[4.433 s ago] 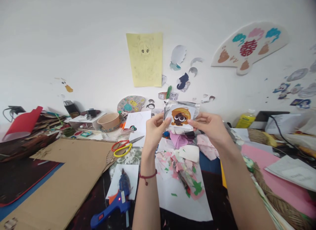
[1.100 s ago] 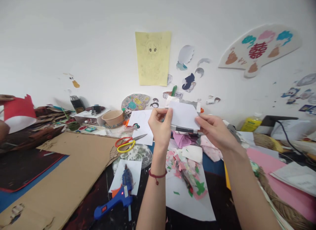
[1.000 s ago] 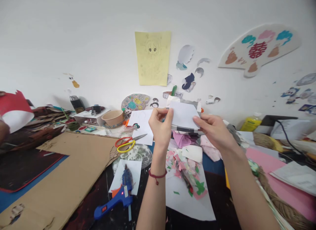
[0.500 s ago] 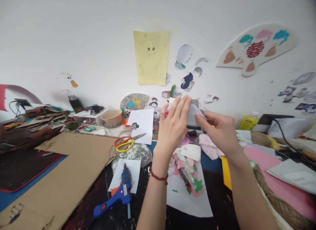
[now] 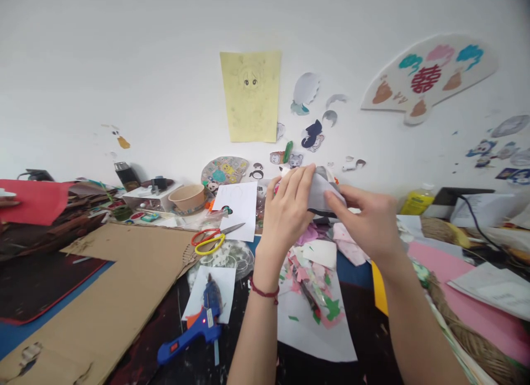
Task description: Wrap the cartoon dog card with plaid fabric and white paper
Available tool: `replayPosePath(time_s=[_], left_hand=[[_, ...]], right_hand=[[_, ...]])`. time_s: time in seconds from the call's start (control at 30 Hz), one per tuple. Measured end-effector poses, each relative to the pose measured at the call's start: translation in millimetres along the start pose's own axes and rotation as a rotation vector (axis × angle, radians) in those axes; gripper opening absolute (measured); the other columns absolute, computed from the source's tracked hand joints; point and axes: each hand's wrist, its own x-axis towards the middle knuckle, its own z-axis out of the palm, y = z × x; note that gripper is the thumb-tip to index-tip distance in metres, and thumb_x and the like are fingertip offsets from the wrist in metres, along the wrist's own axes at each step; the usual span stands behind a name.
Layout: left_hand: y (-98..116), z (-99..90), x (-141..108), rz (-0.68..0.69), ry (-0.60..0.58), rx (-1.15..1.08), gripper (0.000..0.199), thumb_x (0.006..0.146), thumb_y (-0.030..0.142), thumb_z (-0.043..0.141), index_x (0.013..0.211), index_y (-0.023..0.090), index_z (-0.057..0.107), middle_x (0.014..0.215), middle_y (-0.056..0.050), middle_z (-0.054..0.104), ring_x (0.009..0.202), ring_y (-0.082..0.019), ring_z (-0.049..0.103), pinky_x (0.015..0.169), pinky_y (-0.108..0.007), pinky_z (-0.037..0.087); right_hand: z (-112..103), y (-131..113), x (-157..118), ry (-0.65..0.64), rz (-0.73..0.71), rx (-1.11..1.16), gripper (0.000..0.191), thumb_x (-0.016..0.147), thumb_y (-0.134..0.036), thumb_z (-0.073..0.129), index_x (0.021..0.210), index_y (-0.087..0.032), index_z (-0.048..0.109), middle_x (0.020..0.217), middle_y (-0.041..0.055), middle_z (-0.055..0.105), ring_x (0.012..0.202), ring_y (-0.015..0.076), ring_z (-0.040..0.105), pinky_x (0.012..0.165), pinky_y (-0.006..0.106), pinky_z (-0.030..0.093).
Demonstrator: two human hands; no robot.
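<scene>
Both hands are raised over the back of the table around a grey and white paper piece (image 5: 321,191) with a dark lower edge. My left hand (image 5: 290,208) lies against its left side, fingers pointing up and close together. My right hand (image 5: 366,217) pinches its right side, thumb in front and fingers behind. Under them a white sheet (image 5: 314,341) carries pink and green paper scraps (image 5: 317,285). A blue glue gun (image 5: 207,319) with a lit red light lies left of my left forearm, and scissors with red and yellow handles (image 5: 211,240) lie behind it.
Brown cardboard (image 5: 120,285) covers much of the left side. Behind stand a paper bowl (image 5: 187,197) and a black flask (image 5: 126,176). Pink paper (image 5: 476,302), twine and a yellow bottle (image 5: 417,200) are at the right. Another person's hand (image 5: 8,200) holds red paper (image 5: 39,200) at far left.
The grey and white piece has tilted slightly between my hands, showing its dark lower edge more clearly. At far left, the red paper has come lower and further into view.
</scene>
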Motion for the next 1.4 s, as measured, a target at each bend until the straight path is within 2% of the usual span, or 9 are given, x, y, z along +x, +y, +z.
replayPosePath(time_s=[0.17, 0.37, 0.53, 0.73, 0.93, 1.1, 1.2, 1.3, 1.4], left_hand=[[-2, 1.2, 0, 0.002, 0.028, -0.044, 0.068, 0.083, 0.014, 0.049, 0.149, 0.012, 0.034, 0.151, -0.013, 0.049, 0.14, -0.022, 0.043, 0.117, -0.039, 0.028], [-1, 1.7, 0, -0.005, 0.034, -0.06, 0.07, 0.083, 0.015, 0.052, 0.15, 0.015, 0.032, 0.152, -0.012, 0.048, 0.14, -0.023, 0.044, 0.116, -0.039, 0.029], [0, 1.3, 1, 0.007, 0.053, -0.012, 0.07, 0.084, 0.016, 0.052, 0.151, 0.016, 0.032, 0.152, -0.01, 0.049, 0.141, -0.022, 0.044, 0.118, -0.038, 0.028], [0, -0.4, 0, 0.009, 0.06, 0.022, 0.067, 0.087, 0.018, 0.052, 0.151, 0.015, 0.035, 0.154, -0.009, 0.047, 0.144, -0.02, 0.04, 0.119, -0.037, 0.027], [0, 0.1, 0, 0.011, 0.063, -0.009, 0.064, 0.088, 0.018, 0.052, 0.15, 0.017, 0.037, 0.153, -0.007, 0.049, 0.143, -0.02, 0.042, 0.12, -0.037, 0.025], [-8, -3.8, 0, 0.027, 0.029, -0.09, 0.068, 0.093, 0.038, 0.057, 0.154, 0.021, 0.03, 0.156, -0.008, 0.044, 0.147, -0.022, 0.036, 0.121, -0.04, 0.02], [-14, -10.5, 0, 0.008, 0.068, -0.18, 0.073, 0.092, 0.051, 0.058, 0.154, 0.022, 0.03, 0.156, -0.011, 0.045, 0.146, -0.025, 0.037, 0.119, -0.041, 0.022], [-16, -18.9, 1, -0.047, 0.136, -0.244, 0.058, 0.093, 0.046, 0.061, 0.144, 0.024, 0.046, 0.145, -0.01, 0.057, 0.137, -0.025, 0.048, 0.114, -0.04, 0.028], [-13, -25.3, 2, -0.132, 0.183, -0.32, 0.024, 0.093, 0.034, 0.066, 0.116, 0.026, 0.067, 0.115, -0.003, 0.075, 0.111, -0.021, 0.063, 0.107, -0.04, 0.032]], right_hand=[[-1, 1, -1, 0.012, 0.011, -0.01, 0.025, 0.087, -0.029, 0.066, 0.067, -0.018, 0.056, 0.055, -0.0058, 0.037, 0.052, 0.0081, 0.034, 0.054, 0.023, 0.031], [-1, 2, -1, 0.026, 0.012, -0.012, 0.03, 0.089, -0.031, 0.064, 0.064, -0.017, 0.052, 0.055, -0.0054, 0.035, 0.053, 0.0083, 0.032, 0.053, 0.023, 0.03], [-2, 3, -1, 0.005, 0.084, 0.049, 0.03, 0.088, -0.033, 0.064, 0.065, -0.018, 0.052, 0.058, -0.0047, 0.034, 0.054, 0.0091, 0.032, 0.054, 0.024, 0.029], [-4, 4, -2, 0.003, 0.121, 0.102, 0.032, 0.087, -0.033, 0.065, 0.063, -0.018, 0.05, 0.057, -0.0046, 0.034, 0.055, 0.0092, 0.037, 0.054, 0.025, 0.028], [-4, 2, -2, 0.013, 0.106, 0.114, 0.038, 0.087, -0.032, 0.066, 0.059, -0.018, 0.046, 0.057, -0.005, 0.031, 0.054, 0.0083, 0.034, 0.053, 0.025, 0.025], [-3, 5, -1, 0.062, 0.044, 0.082, 0.035, 0.088, -0.031, 0.066, 0.061, -0.018, 0.049, 0.057, -0.0052, 0.032, 0.054, 0.0087, 0.033, 0.053, 0.025, 0.027], [-4, 12, 0, 0.093, -0.012, 0.05, 0.034, 0.088, -0.03, 0.067, 0.06, -0.018, 0.051, 0.057, -0.0045, 0.04, 0.054, 0.0095, 0.037, 0.055, 0.026, 0.03], [-7, 17, 0, 0.035, -0.055, 0.041, 0.03, 0.089, -0.029, 0.066, 0.063, -0.019, 0.056, 0.057, -0.0034, 0.049, 0.054, 0.0107, 0.043, 0.056, 0.026, 0.034], [-10, 21, 0, -0.036, -0.087, 0.058, 0.017, 0.088, -0.028, 0.068, 0.074, -0.02, 0.066, 0.061, -0.0023, 0.06, 0.055, 0.0126, 0.052, 0.057, 0.027, 0.04]])
